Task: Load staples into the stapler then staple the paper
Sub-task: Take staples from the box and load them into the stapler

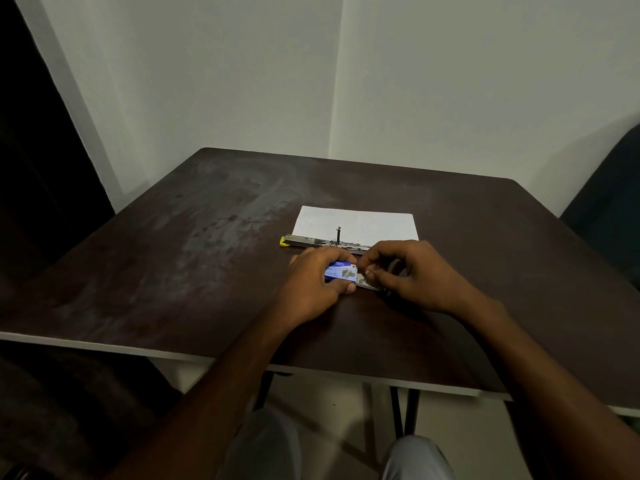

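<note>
Knees (412,459) under dark table (173,271), L hand (311,285) gripping staple box (341,271), R hand (415,275) pinching staples (367,282), white walls (207,81).

One dark table (207,237). One sheet of white paper (356,223) at twelve o'clock from the hands. One opened stapler (311,241) along the paper's near edge. One blue staple box (341,270). Two bare hands: left hand (311,289) at nine o'clock of the box, right hand (412,275) at three o'clock.

Blue-white staple box (341,270); white paper (360,225); dark brown table (173,254).
</note>
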